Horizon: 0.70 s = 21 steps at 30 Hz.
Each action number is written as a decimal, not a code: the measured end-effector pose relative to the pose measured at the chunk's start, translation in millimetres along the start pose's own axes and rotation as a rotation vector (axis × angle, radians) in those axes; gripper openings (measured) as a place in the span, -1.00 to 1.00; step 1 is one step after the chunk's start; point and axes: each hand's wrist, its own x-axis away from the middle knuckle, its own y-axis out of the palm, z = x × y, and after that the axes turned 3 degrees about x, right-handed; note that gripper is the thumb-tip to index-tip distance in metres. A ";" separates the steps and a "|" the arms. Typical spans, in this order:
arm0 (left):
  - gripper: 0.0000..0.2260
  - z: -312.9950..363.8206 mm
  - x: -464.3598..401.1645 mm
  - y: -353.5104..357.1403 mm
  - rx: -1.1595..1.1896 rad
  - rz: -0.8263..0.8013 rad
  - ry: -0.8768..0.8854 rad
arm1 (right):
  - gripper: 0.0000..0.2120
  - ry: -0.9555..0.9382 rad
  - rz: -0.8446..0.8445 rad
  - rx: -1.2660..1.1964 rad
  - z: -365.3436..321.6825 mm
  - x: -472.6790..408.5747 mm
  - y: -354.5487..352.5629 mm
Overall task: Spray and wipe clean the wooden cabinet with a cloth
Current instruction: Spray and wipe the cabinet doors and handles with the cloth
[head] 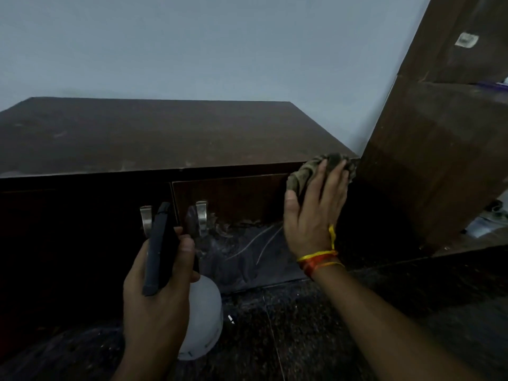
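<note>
A low dark wooden cabinet [154, 133] fills the middle of the view, its two doors carrying metal handles [201, 217]. My right hand [313, 213] presses a crumpled brown-grey cloth [308, 171] flat against the upper right corner of the right door, fingers straight. My left hand [156, 295] grips a white spray bottle [204, 317] by its black trigger head [160, 248], in front of the gap between the two doors. The lower part of the right door shows pale streaks and worn patches.
A taller brown wooden unit [428, 160] stands right beside the cabinet, touching its right end. A pale blue wall [192, 45] is behind. The floor [302, 325] is dark speckled stone. Small items lie on the floor at far right.
</note>
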 end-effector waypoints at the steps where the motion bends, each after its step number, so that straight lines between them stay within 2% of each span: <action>1: -0.63 -0.4 -1.9 1.5 -0.030 -0.029 -0.030 | -0.30 0.018 0.004 -0.004 -3.9 0.7 1.1; 5: -0.63 -0.9 2.8 4.1 -0.108 -0.002 -0.030 | -0.32 -0.231 -0.070 0.019 -15.6 14.2 3.1; 7: -0.63 0.6 8.1 7.2 -0.120 -0.034 -0.034 | -0.35 -0.295 -0.069 0.057 -8.3 15.0 3.3; 10: -0.63 2.3 6.1 11.3 -0.107 -0.020 -0.061 | -0.33 -0.128 -0.038 0.096 9.8 1.3 -2.0; 13: -0.63 -0.3 0.9 8.0 -0.086 -0.003 -0.038 | -0.32 0.043 0.011 0.007 25.5 -12.8 -5.5; 16: -0.63 -5.3 5.0 -0.4 -0.078 -0.058 0.019 | -0.30 0.064 0.005 -0.057 31.3 -8.1 1.9; 21: -0.64 -7.0 6.1 3.8 -0.131 -0.055 0.059 | -0.24 0.100 -0.131 -0.065 36.4 33.6 15.6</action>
